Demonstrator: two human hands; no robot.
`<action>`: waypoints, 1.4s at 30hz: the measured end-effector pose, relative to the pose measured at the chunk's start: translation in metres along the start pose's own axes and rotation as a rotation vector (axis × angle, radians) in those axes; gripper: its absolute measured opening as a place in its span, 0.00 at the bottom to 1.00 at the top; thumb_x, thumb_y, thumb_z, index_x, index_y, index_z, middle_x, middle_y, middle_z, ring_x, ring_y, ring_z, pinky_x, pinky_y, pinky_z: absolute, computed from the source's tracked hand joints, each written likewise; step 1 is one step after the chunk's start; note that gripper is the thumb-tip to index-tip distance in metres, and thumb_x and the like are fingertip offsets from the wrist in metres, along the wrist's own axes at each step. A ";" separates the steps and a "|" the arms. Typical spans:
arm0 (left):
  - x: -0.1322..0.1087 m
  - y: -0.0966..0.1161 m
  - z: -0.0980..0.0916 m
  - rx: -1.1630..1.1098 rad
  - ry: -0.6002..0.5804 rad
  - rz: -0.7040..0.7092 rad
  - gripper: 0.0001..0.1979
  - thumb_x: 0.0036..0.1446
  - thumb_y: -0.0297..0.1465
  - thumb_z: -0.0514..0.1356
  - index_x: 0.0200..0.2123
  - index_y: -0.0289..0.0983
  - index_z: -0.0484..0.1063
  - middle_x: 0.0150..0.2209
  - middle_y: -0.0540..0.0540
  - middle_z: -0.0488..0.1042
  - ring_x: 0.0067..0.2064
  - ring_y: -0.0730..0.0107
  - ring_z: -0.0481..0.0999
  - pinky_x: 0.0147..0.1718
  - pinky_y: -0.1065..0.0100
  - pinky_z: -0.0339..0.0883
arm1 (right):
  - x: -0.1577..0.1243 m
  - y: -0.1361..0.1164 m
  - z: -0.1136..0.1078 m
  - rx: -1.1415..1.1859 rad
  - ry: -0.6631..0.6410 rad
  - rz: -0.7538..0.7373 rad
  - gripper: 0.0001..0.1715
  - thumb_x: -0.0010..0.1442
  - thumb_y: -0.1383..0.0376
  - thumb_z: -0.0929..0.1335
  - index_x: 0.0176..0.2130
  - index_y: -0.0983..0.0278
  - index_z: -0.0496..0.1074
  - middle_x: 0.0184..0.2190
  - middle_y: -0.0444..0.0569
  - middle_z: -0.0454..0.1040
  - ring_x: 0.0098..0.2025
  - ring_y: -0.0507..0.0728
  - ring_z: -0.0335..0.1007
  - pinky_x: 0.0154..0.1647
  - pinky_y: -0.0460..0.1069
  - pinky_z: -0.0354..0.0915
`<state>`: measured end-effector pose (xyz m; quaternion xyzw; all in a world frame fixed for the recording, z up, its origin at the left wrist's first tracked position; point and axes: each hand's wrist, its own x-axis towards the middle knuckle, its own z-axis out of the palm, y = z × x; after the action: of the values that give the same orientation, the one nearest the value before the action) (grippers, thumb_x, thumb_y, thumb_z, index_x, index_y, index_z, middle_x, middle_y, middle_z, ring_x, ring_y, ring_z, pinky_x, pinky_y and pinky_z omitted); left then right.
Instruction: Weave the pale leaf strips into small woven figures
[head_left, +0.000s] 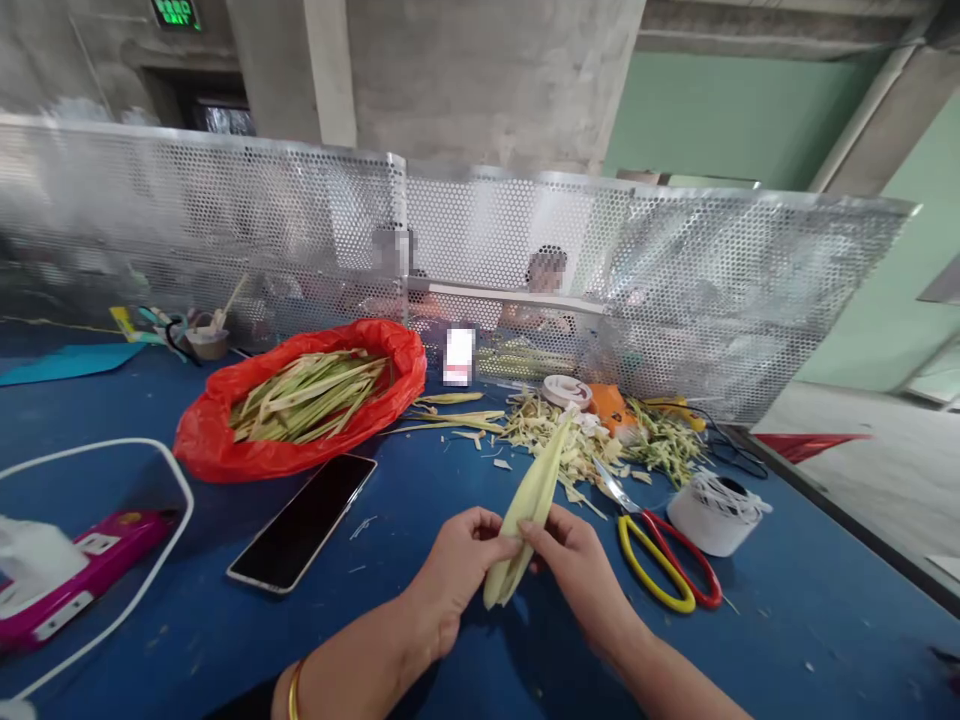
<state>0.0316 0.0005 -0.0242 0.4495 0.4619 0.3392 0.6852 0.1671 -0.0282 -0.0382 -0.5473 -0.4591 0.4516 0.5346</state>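
Both my hands hold a folded pale yellow-green leaf strip (529,505) upright over the blue table (420,640). My left hand (457,565) pinches its lower left side, fingers closed on it. My right hand (574,560) pinches the right side, fingers closed too. The leaf's tip points up and away from me. Scissors with one yellow and one red handle (660,555) lie just right of my right hand.
A red bag of leaf strips (300,405) sits at left, a black phone (304,520) in front of it. Leaf trimmings (600,440) pile behind the leaf. A white string roll (716,510) is at right. A perforated metal screen (525,270) lines the far edge; people sit behind it.
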 end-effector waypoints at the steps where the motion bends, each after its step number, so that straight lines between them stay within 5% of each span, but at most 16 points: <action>1: -0.001 0.001 0.000 -0.018 -0.007 -0.017 0.13 0.39 0.33 0.69 0.26 0.35 0.69 0.23 0.50 0.73 0.26 0.70 0.73 0.27 0.71 0.62 | -0.001 0.000 0.000 0.008 -0.006 0.001 0.18 0.50 0.52 0.72 0.30 0.65 0.75 0.24 0.45 0.73 0.26 0.53 0.64 0.25 0.46 0.62; 9: 0.002 -0.002 0.000 -0.120 0.001 -0.062 0.13 0.43 0.33 0.68 0.31 0.34 0.71 0.25 0.46 0.77 0.25 0.71 0.74 0.27 0.72 0.64 | -0.006 -0.009 -0.001 0.101 -0.044 -0.027 0.13 0.51 0.58 0.71 0.32 0.66 0.75 0.24 0.44 0.71 0.26 0.52 0.62 0.27 0.45 0.61; 18: -0.002 0.008 0.003 -0.200 -0.040 -0.125 0.14 0.44 0.33 0.67 0.36 0.33 0.75 0.25 0.44 0.77 0.27 0.68 0.76 0.24 0.73 0.63 | -0.007 -0.015 -0.003 0.179 -0.049 -0.007 0.16 0.51 0.54 0.71 0.32 0.65 0.76 0.25 0.44 0.71 0.28 0.52 0.64 0.31 0.46 0.63; 25: -0.005 0.008 0.004 -0.180 -0.114 -0.114 0.21 0.52 0.45 0.61 0.41 0.34 0.75 0.32 0.42 0.78 0.32 0.65 0.77 0.26 0.70 0.67 | -0.004 -0.006 -0.005 0.179 0.099 0.038 0.17 0.48 0.54 0.74 0.29 0.65 0.73 0.23 0.44 0.72 0.25 0.54 0.64 0.28 0.48 0.62; 28: -0.004 0.005 0.004 -0.075 -0.148 -0.034 0.22 0.46 0.42 0.66 0.40 0.33 0.73 0.32 0.45 0.78 0.30 0.68 0.75 0.26 0.71 0.68 | -0.003 -0.002 -0.005 0.170 0.103 0.041 0.18 0.48 0.53 0.74 0.29 0.65 0.72 0.23 0.44 0.72 0.26 0.55 0.65 0.28 0.49 0.63; 35: 0.002 0.008 0.002 0.077 0.005 0.039 0.08 0.53 0.30 0.59 0.37 0.34 0.73 0.33 0.45 0.78 0.31 0.70 0.77 0.26 0.73 0.68 | -0.003 -0.004 -0.009 0.250 0.136 0.062 0.18 0.47 0.54 0.74 0.30 0.65 0.73 0.22 0.45 0.72 0.24 0.54 0.65 0.25 0.48 0.63; 42: 0.013 0.016 -0.011 0.094 0.116 0.044 0.07 0.56 0.28 0.57 0.37 0.33 0.73 0.38 0.42 0.79 0.30 0.72 0.77 0.23 0.75 0.67 | 0.003 -0.007 -0.017 0.289 0.251 0.116 0.19 0.40 0.54 0.77 0.28 0.65 0.75 0.19 0.43 0.73 0.22 0.52 0.65 0.23 0.45 0.60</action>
<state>0.0254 0.0210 -0.0149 0.4707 0.5061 0.3578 0.6279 0.1841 -0.0277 -0.0314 -0.5425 -0.2869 0.4711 0.6336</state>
